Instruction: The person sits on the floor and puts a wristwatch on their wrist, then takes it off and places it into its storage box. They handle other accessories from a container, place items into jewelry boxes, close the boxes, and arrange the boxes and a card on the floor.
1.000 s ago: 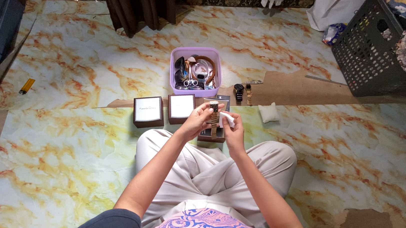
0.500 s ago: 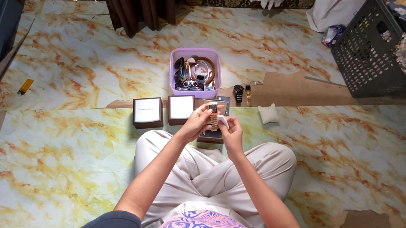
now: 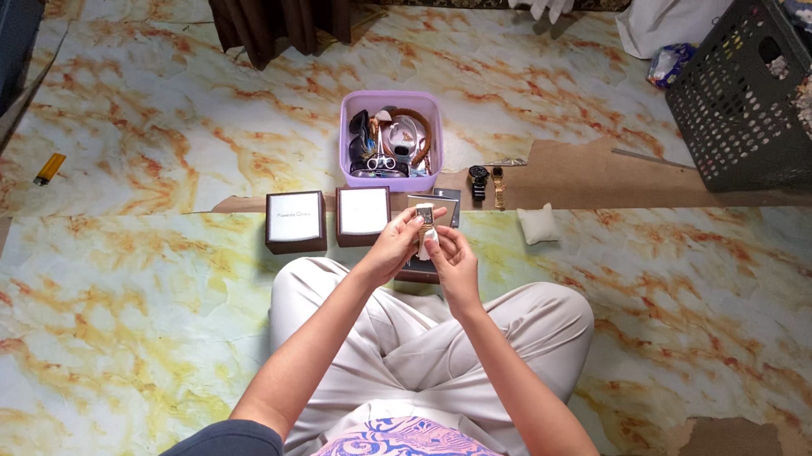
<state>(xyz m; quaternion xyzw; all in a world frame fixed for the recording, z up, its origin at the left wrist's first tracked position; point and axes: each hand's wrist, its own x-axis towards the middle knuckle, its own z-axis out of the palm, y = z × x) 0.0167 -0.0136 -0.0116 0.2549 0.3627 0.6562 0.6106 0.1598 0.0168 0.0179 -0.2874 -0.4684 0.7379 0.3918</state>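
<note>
As both hands meet over the lap | left hand (image 3: 394,247) and right hand (image 3: 451,261) pinch what looks like a watch (image 3: 424,217) | loose grip could drop it onto the open box (image 3: 423,260).

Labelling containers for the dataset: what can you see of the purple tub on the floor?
The purple tub is a small, squarish, lilac bin that looks like plastic, with rounded corners and no lid. It stands upright on the marble-patterned floor, beyond two closed brown boxes with white tops. It is full of jumbled accessories: dark sunglasses, a brown strap or band, metallic pieces. Neither hand touches it.
</note>
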